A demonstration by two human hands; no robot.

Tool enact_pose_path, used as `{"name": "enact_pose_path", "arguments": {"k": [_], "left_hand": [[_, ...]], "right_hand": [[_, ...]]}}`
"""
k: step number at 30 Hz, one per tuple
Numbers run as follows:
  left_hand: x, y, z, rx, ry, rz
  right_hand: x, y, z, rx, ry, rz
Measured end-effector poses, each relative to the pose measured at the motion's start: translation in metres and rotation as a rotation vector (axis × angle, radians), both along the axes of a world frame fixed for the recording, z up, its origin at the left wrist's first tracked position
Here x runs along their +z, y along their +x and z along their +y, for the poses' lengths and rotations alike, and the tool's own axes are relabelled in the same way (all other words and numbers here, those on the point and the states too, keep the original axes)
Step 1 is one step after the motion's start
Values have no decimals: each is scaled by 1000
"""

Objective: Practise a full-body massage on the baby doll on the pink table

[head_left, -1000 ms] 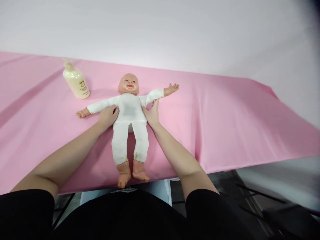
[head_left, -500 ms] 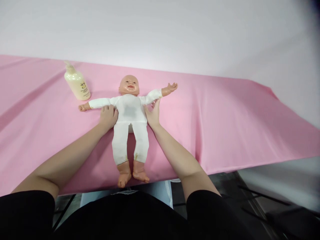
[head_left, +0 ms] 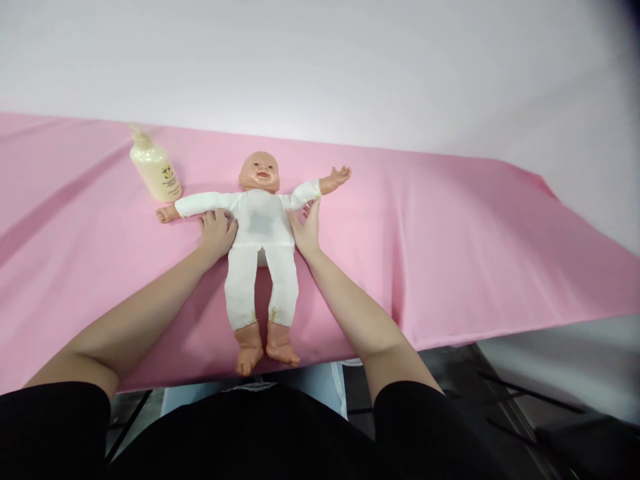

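A baby doll [head_left: 260, 227] in a white cloth body lies on its back, arms spread and feet toward me. Against its torso on the left rests my left hand [head_left: 217, 233], fingers curled in below the doll's outstretched arm. My right hand [head_left: 306, 230] grips the opposite side, thumb along the torso and the other fingers partly hidden under the doll's other arm. Together the two hands clasp the torso. A grey patch shows on the doll's chest, and its bare plastic feet lie near the table's front edge.
A cream-coloured pump bottle [head_left: 156, 170] stands beyond the doll's arm at the left. Pink cloth [head_left: 450, 253] with folds covers the table. Behind it rises a pale wall [head_left: 320, 73]. Dark bars [head_left: 530, 393] show below the table at the right.
The doll's arms have shifted very slightly, the right-hand one a little inward. Both my hands keep their places at its sides.
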State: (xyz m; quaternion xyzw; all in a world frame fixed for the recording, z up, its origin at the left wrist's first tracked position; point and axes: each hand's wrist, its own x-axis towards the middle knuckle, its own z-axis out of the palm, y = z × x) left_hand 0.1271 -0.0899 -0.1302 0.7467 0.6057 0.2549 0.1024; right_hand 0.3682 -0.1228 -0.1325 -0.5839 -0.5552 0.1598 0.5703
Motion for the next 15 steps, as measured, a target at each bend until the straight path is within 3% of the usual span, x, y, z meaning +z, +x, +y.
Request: {"name": "enact_pose_path", "arguments": {"k": [15], "left_hand": [[6,1,-4,28,-33,-28]], "right_hand": [[4,-3,-2,-33,-5,-25]]}}
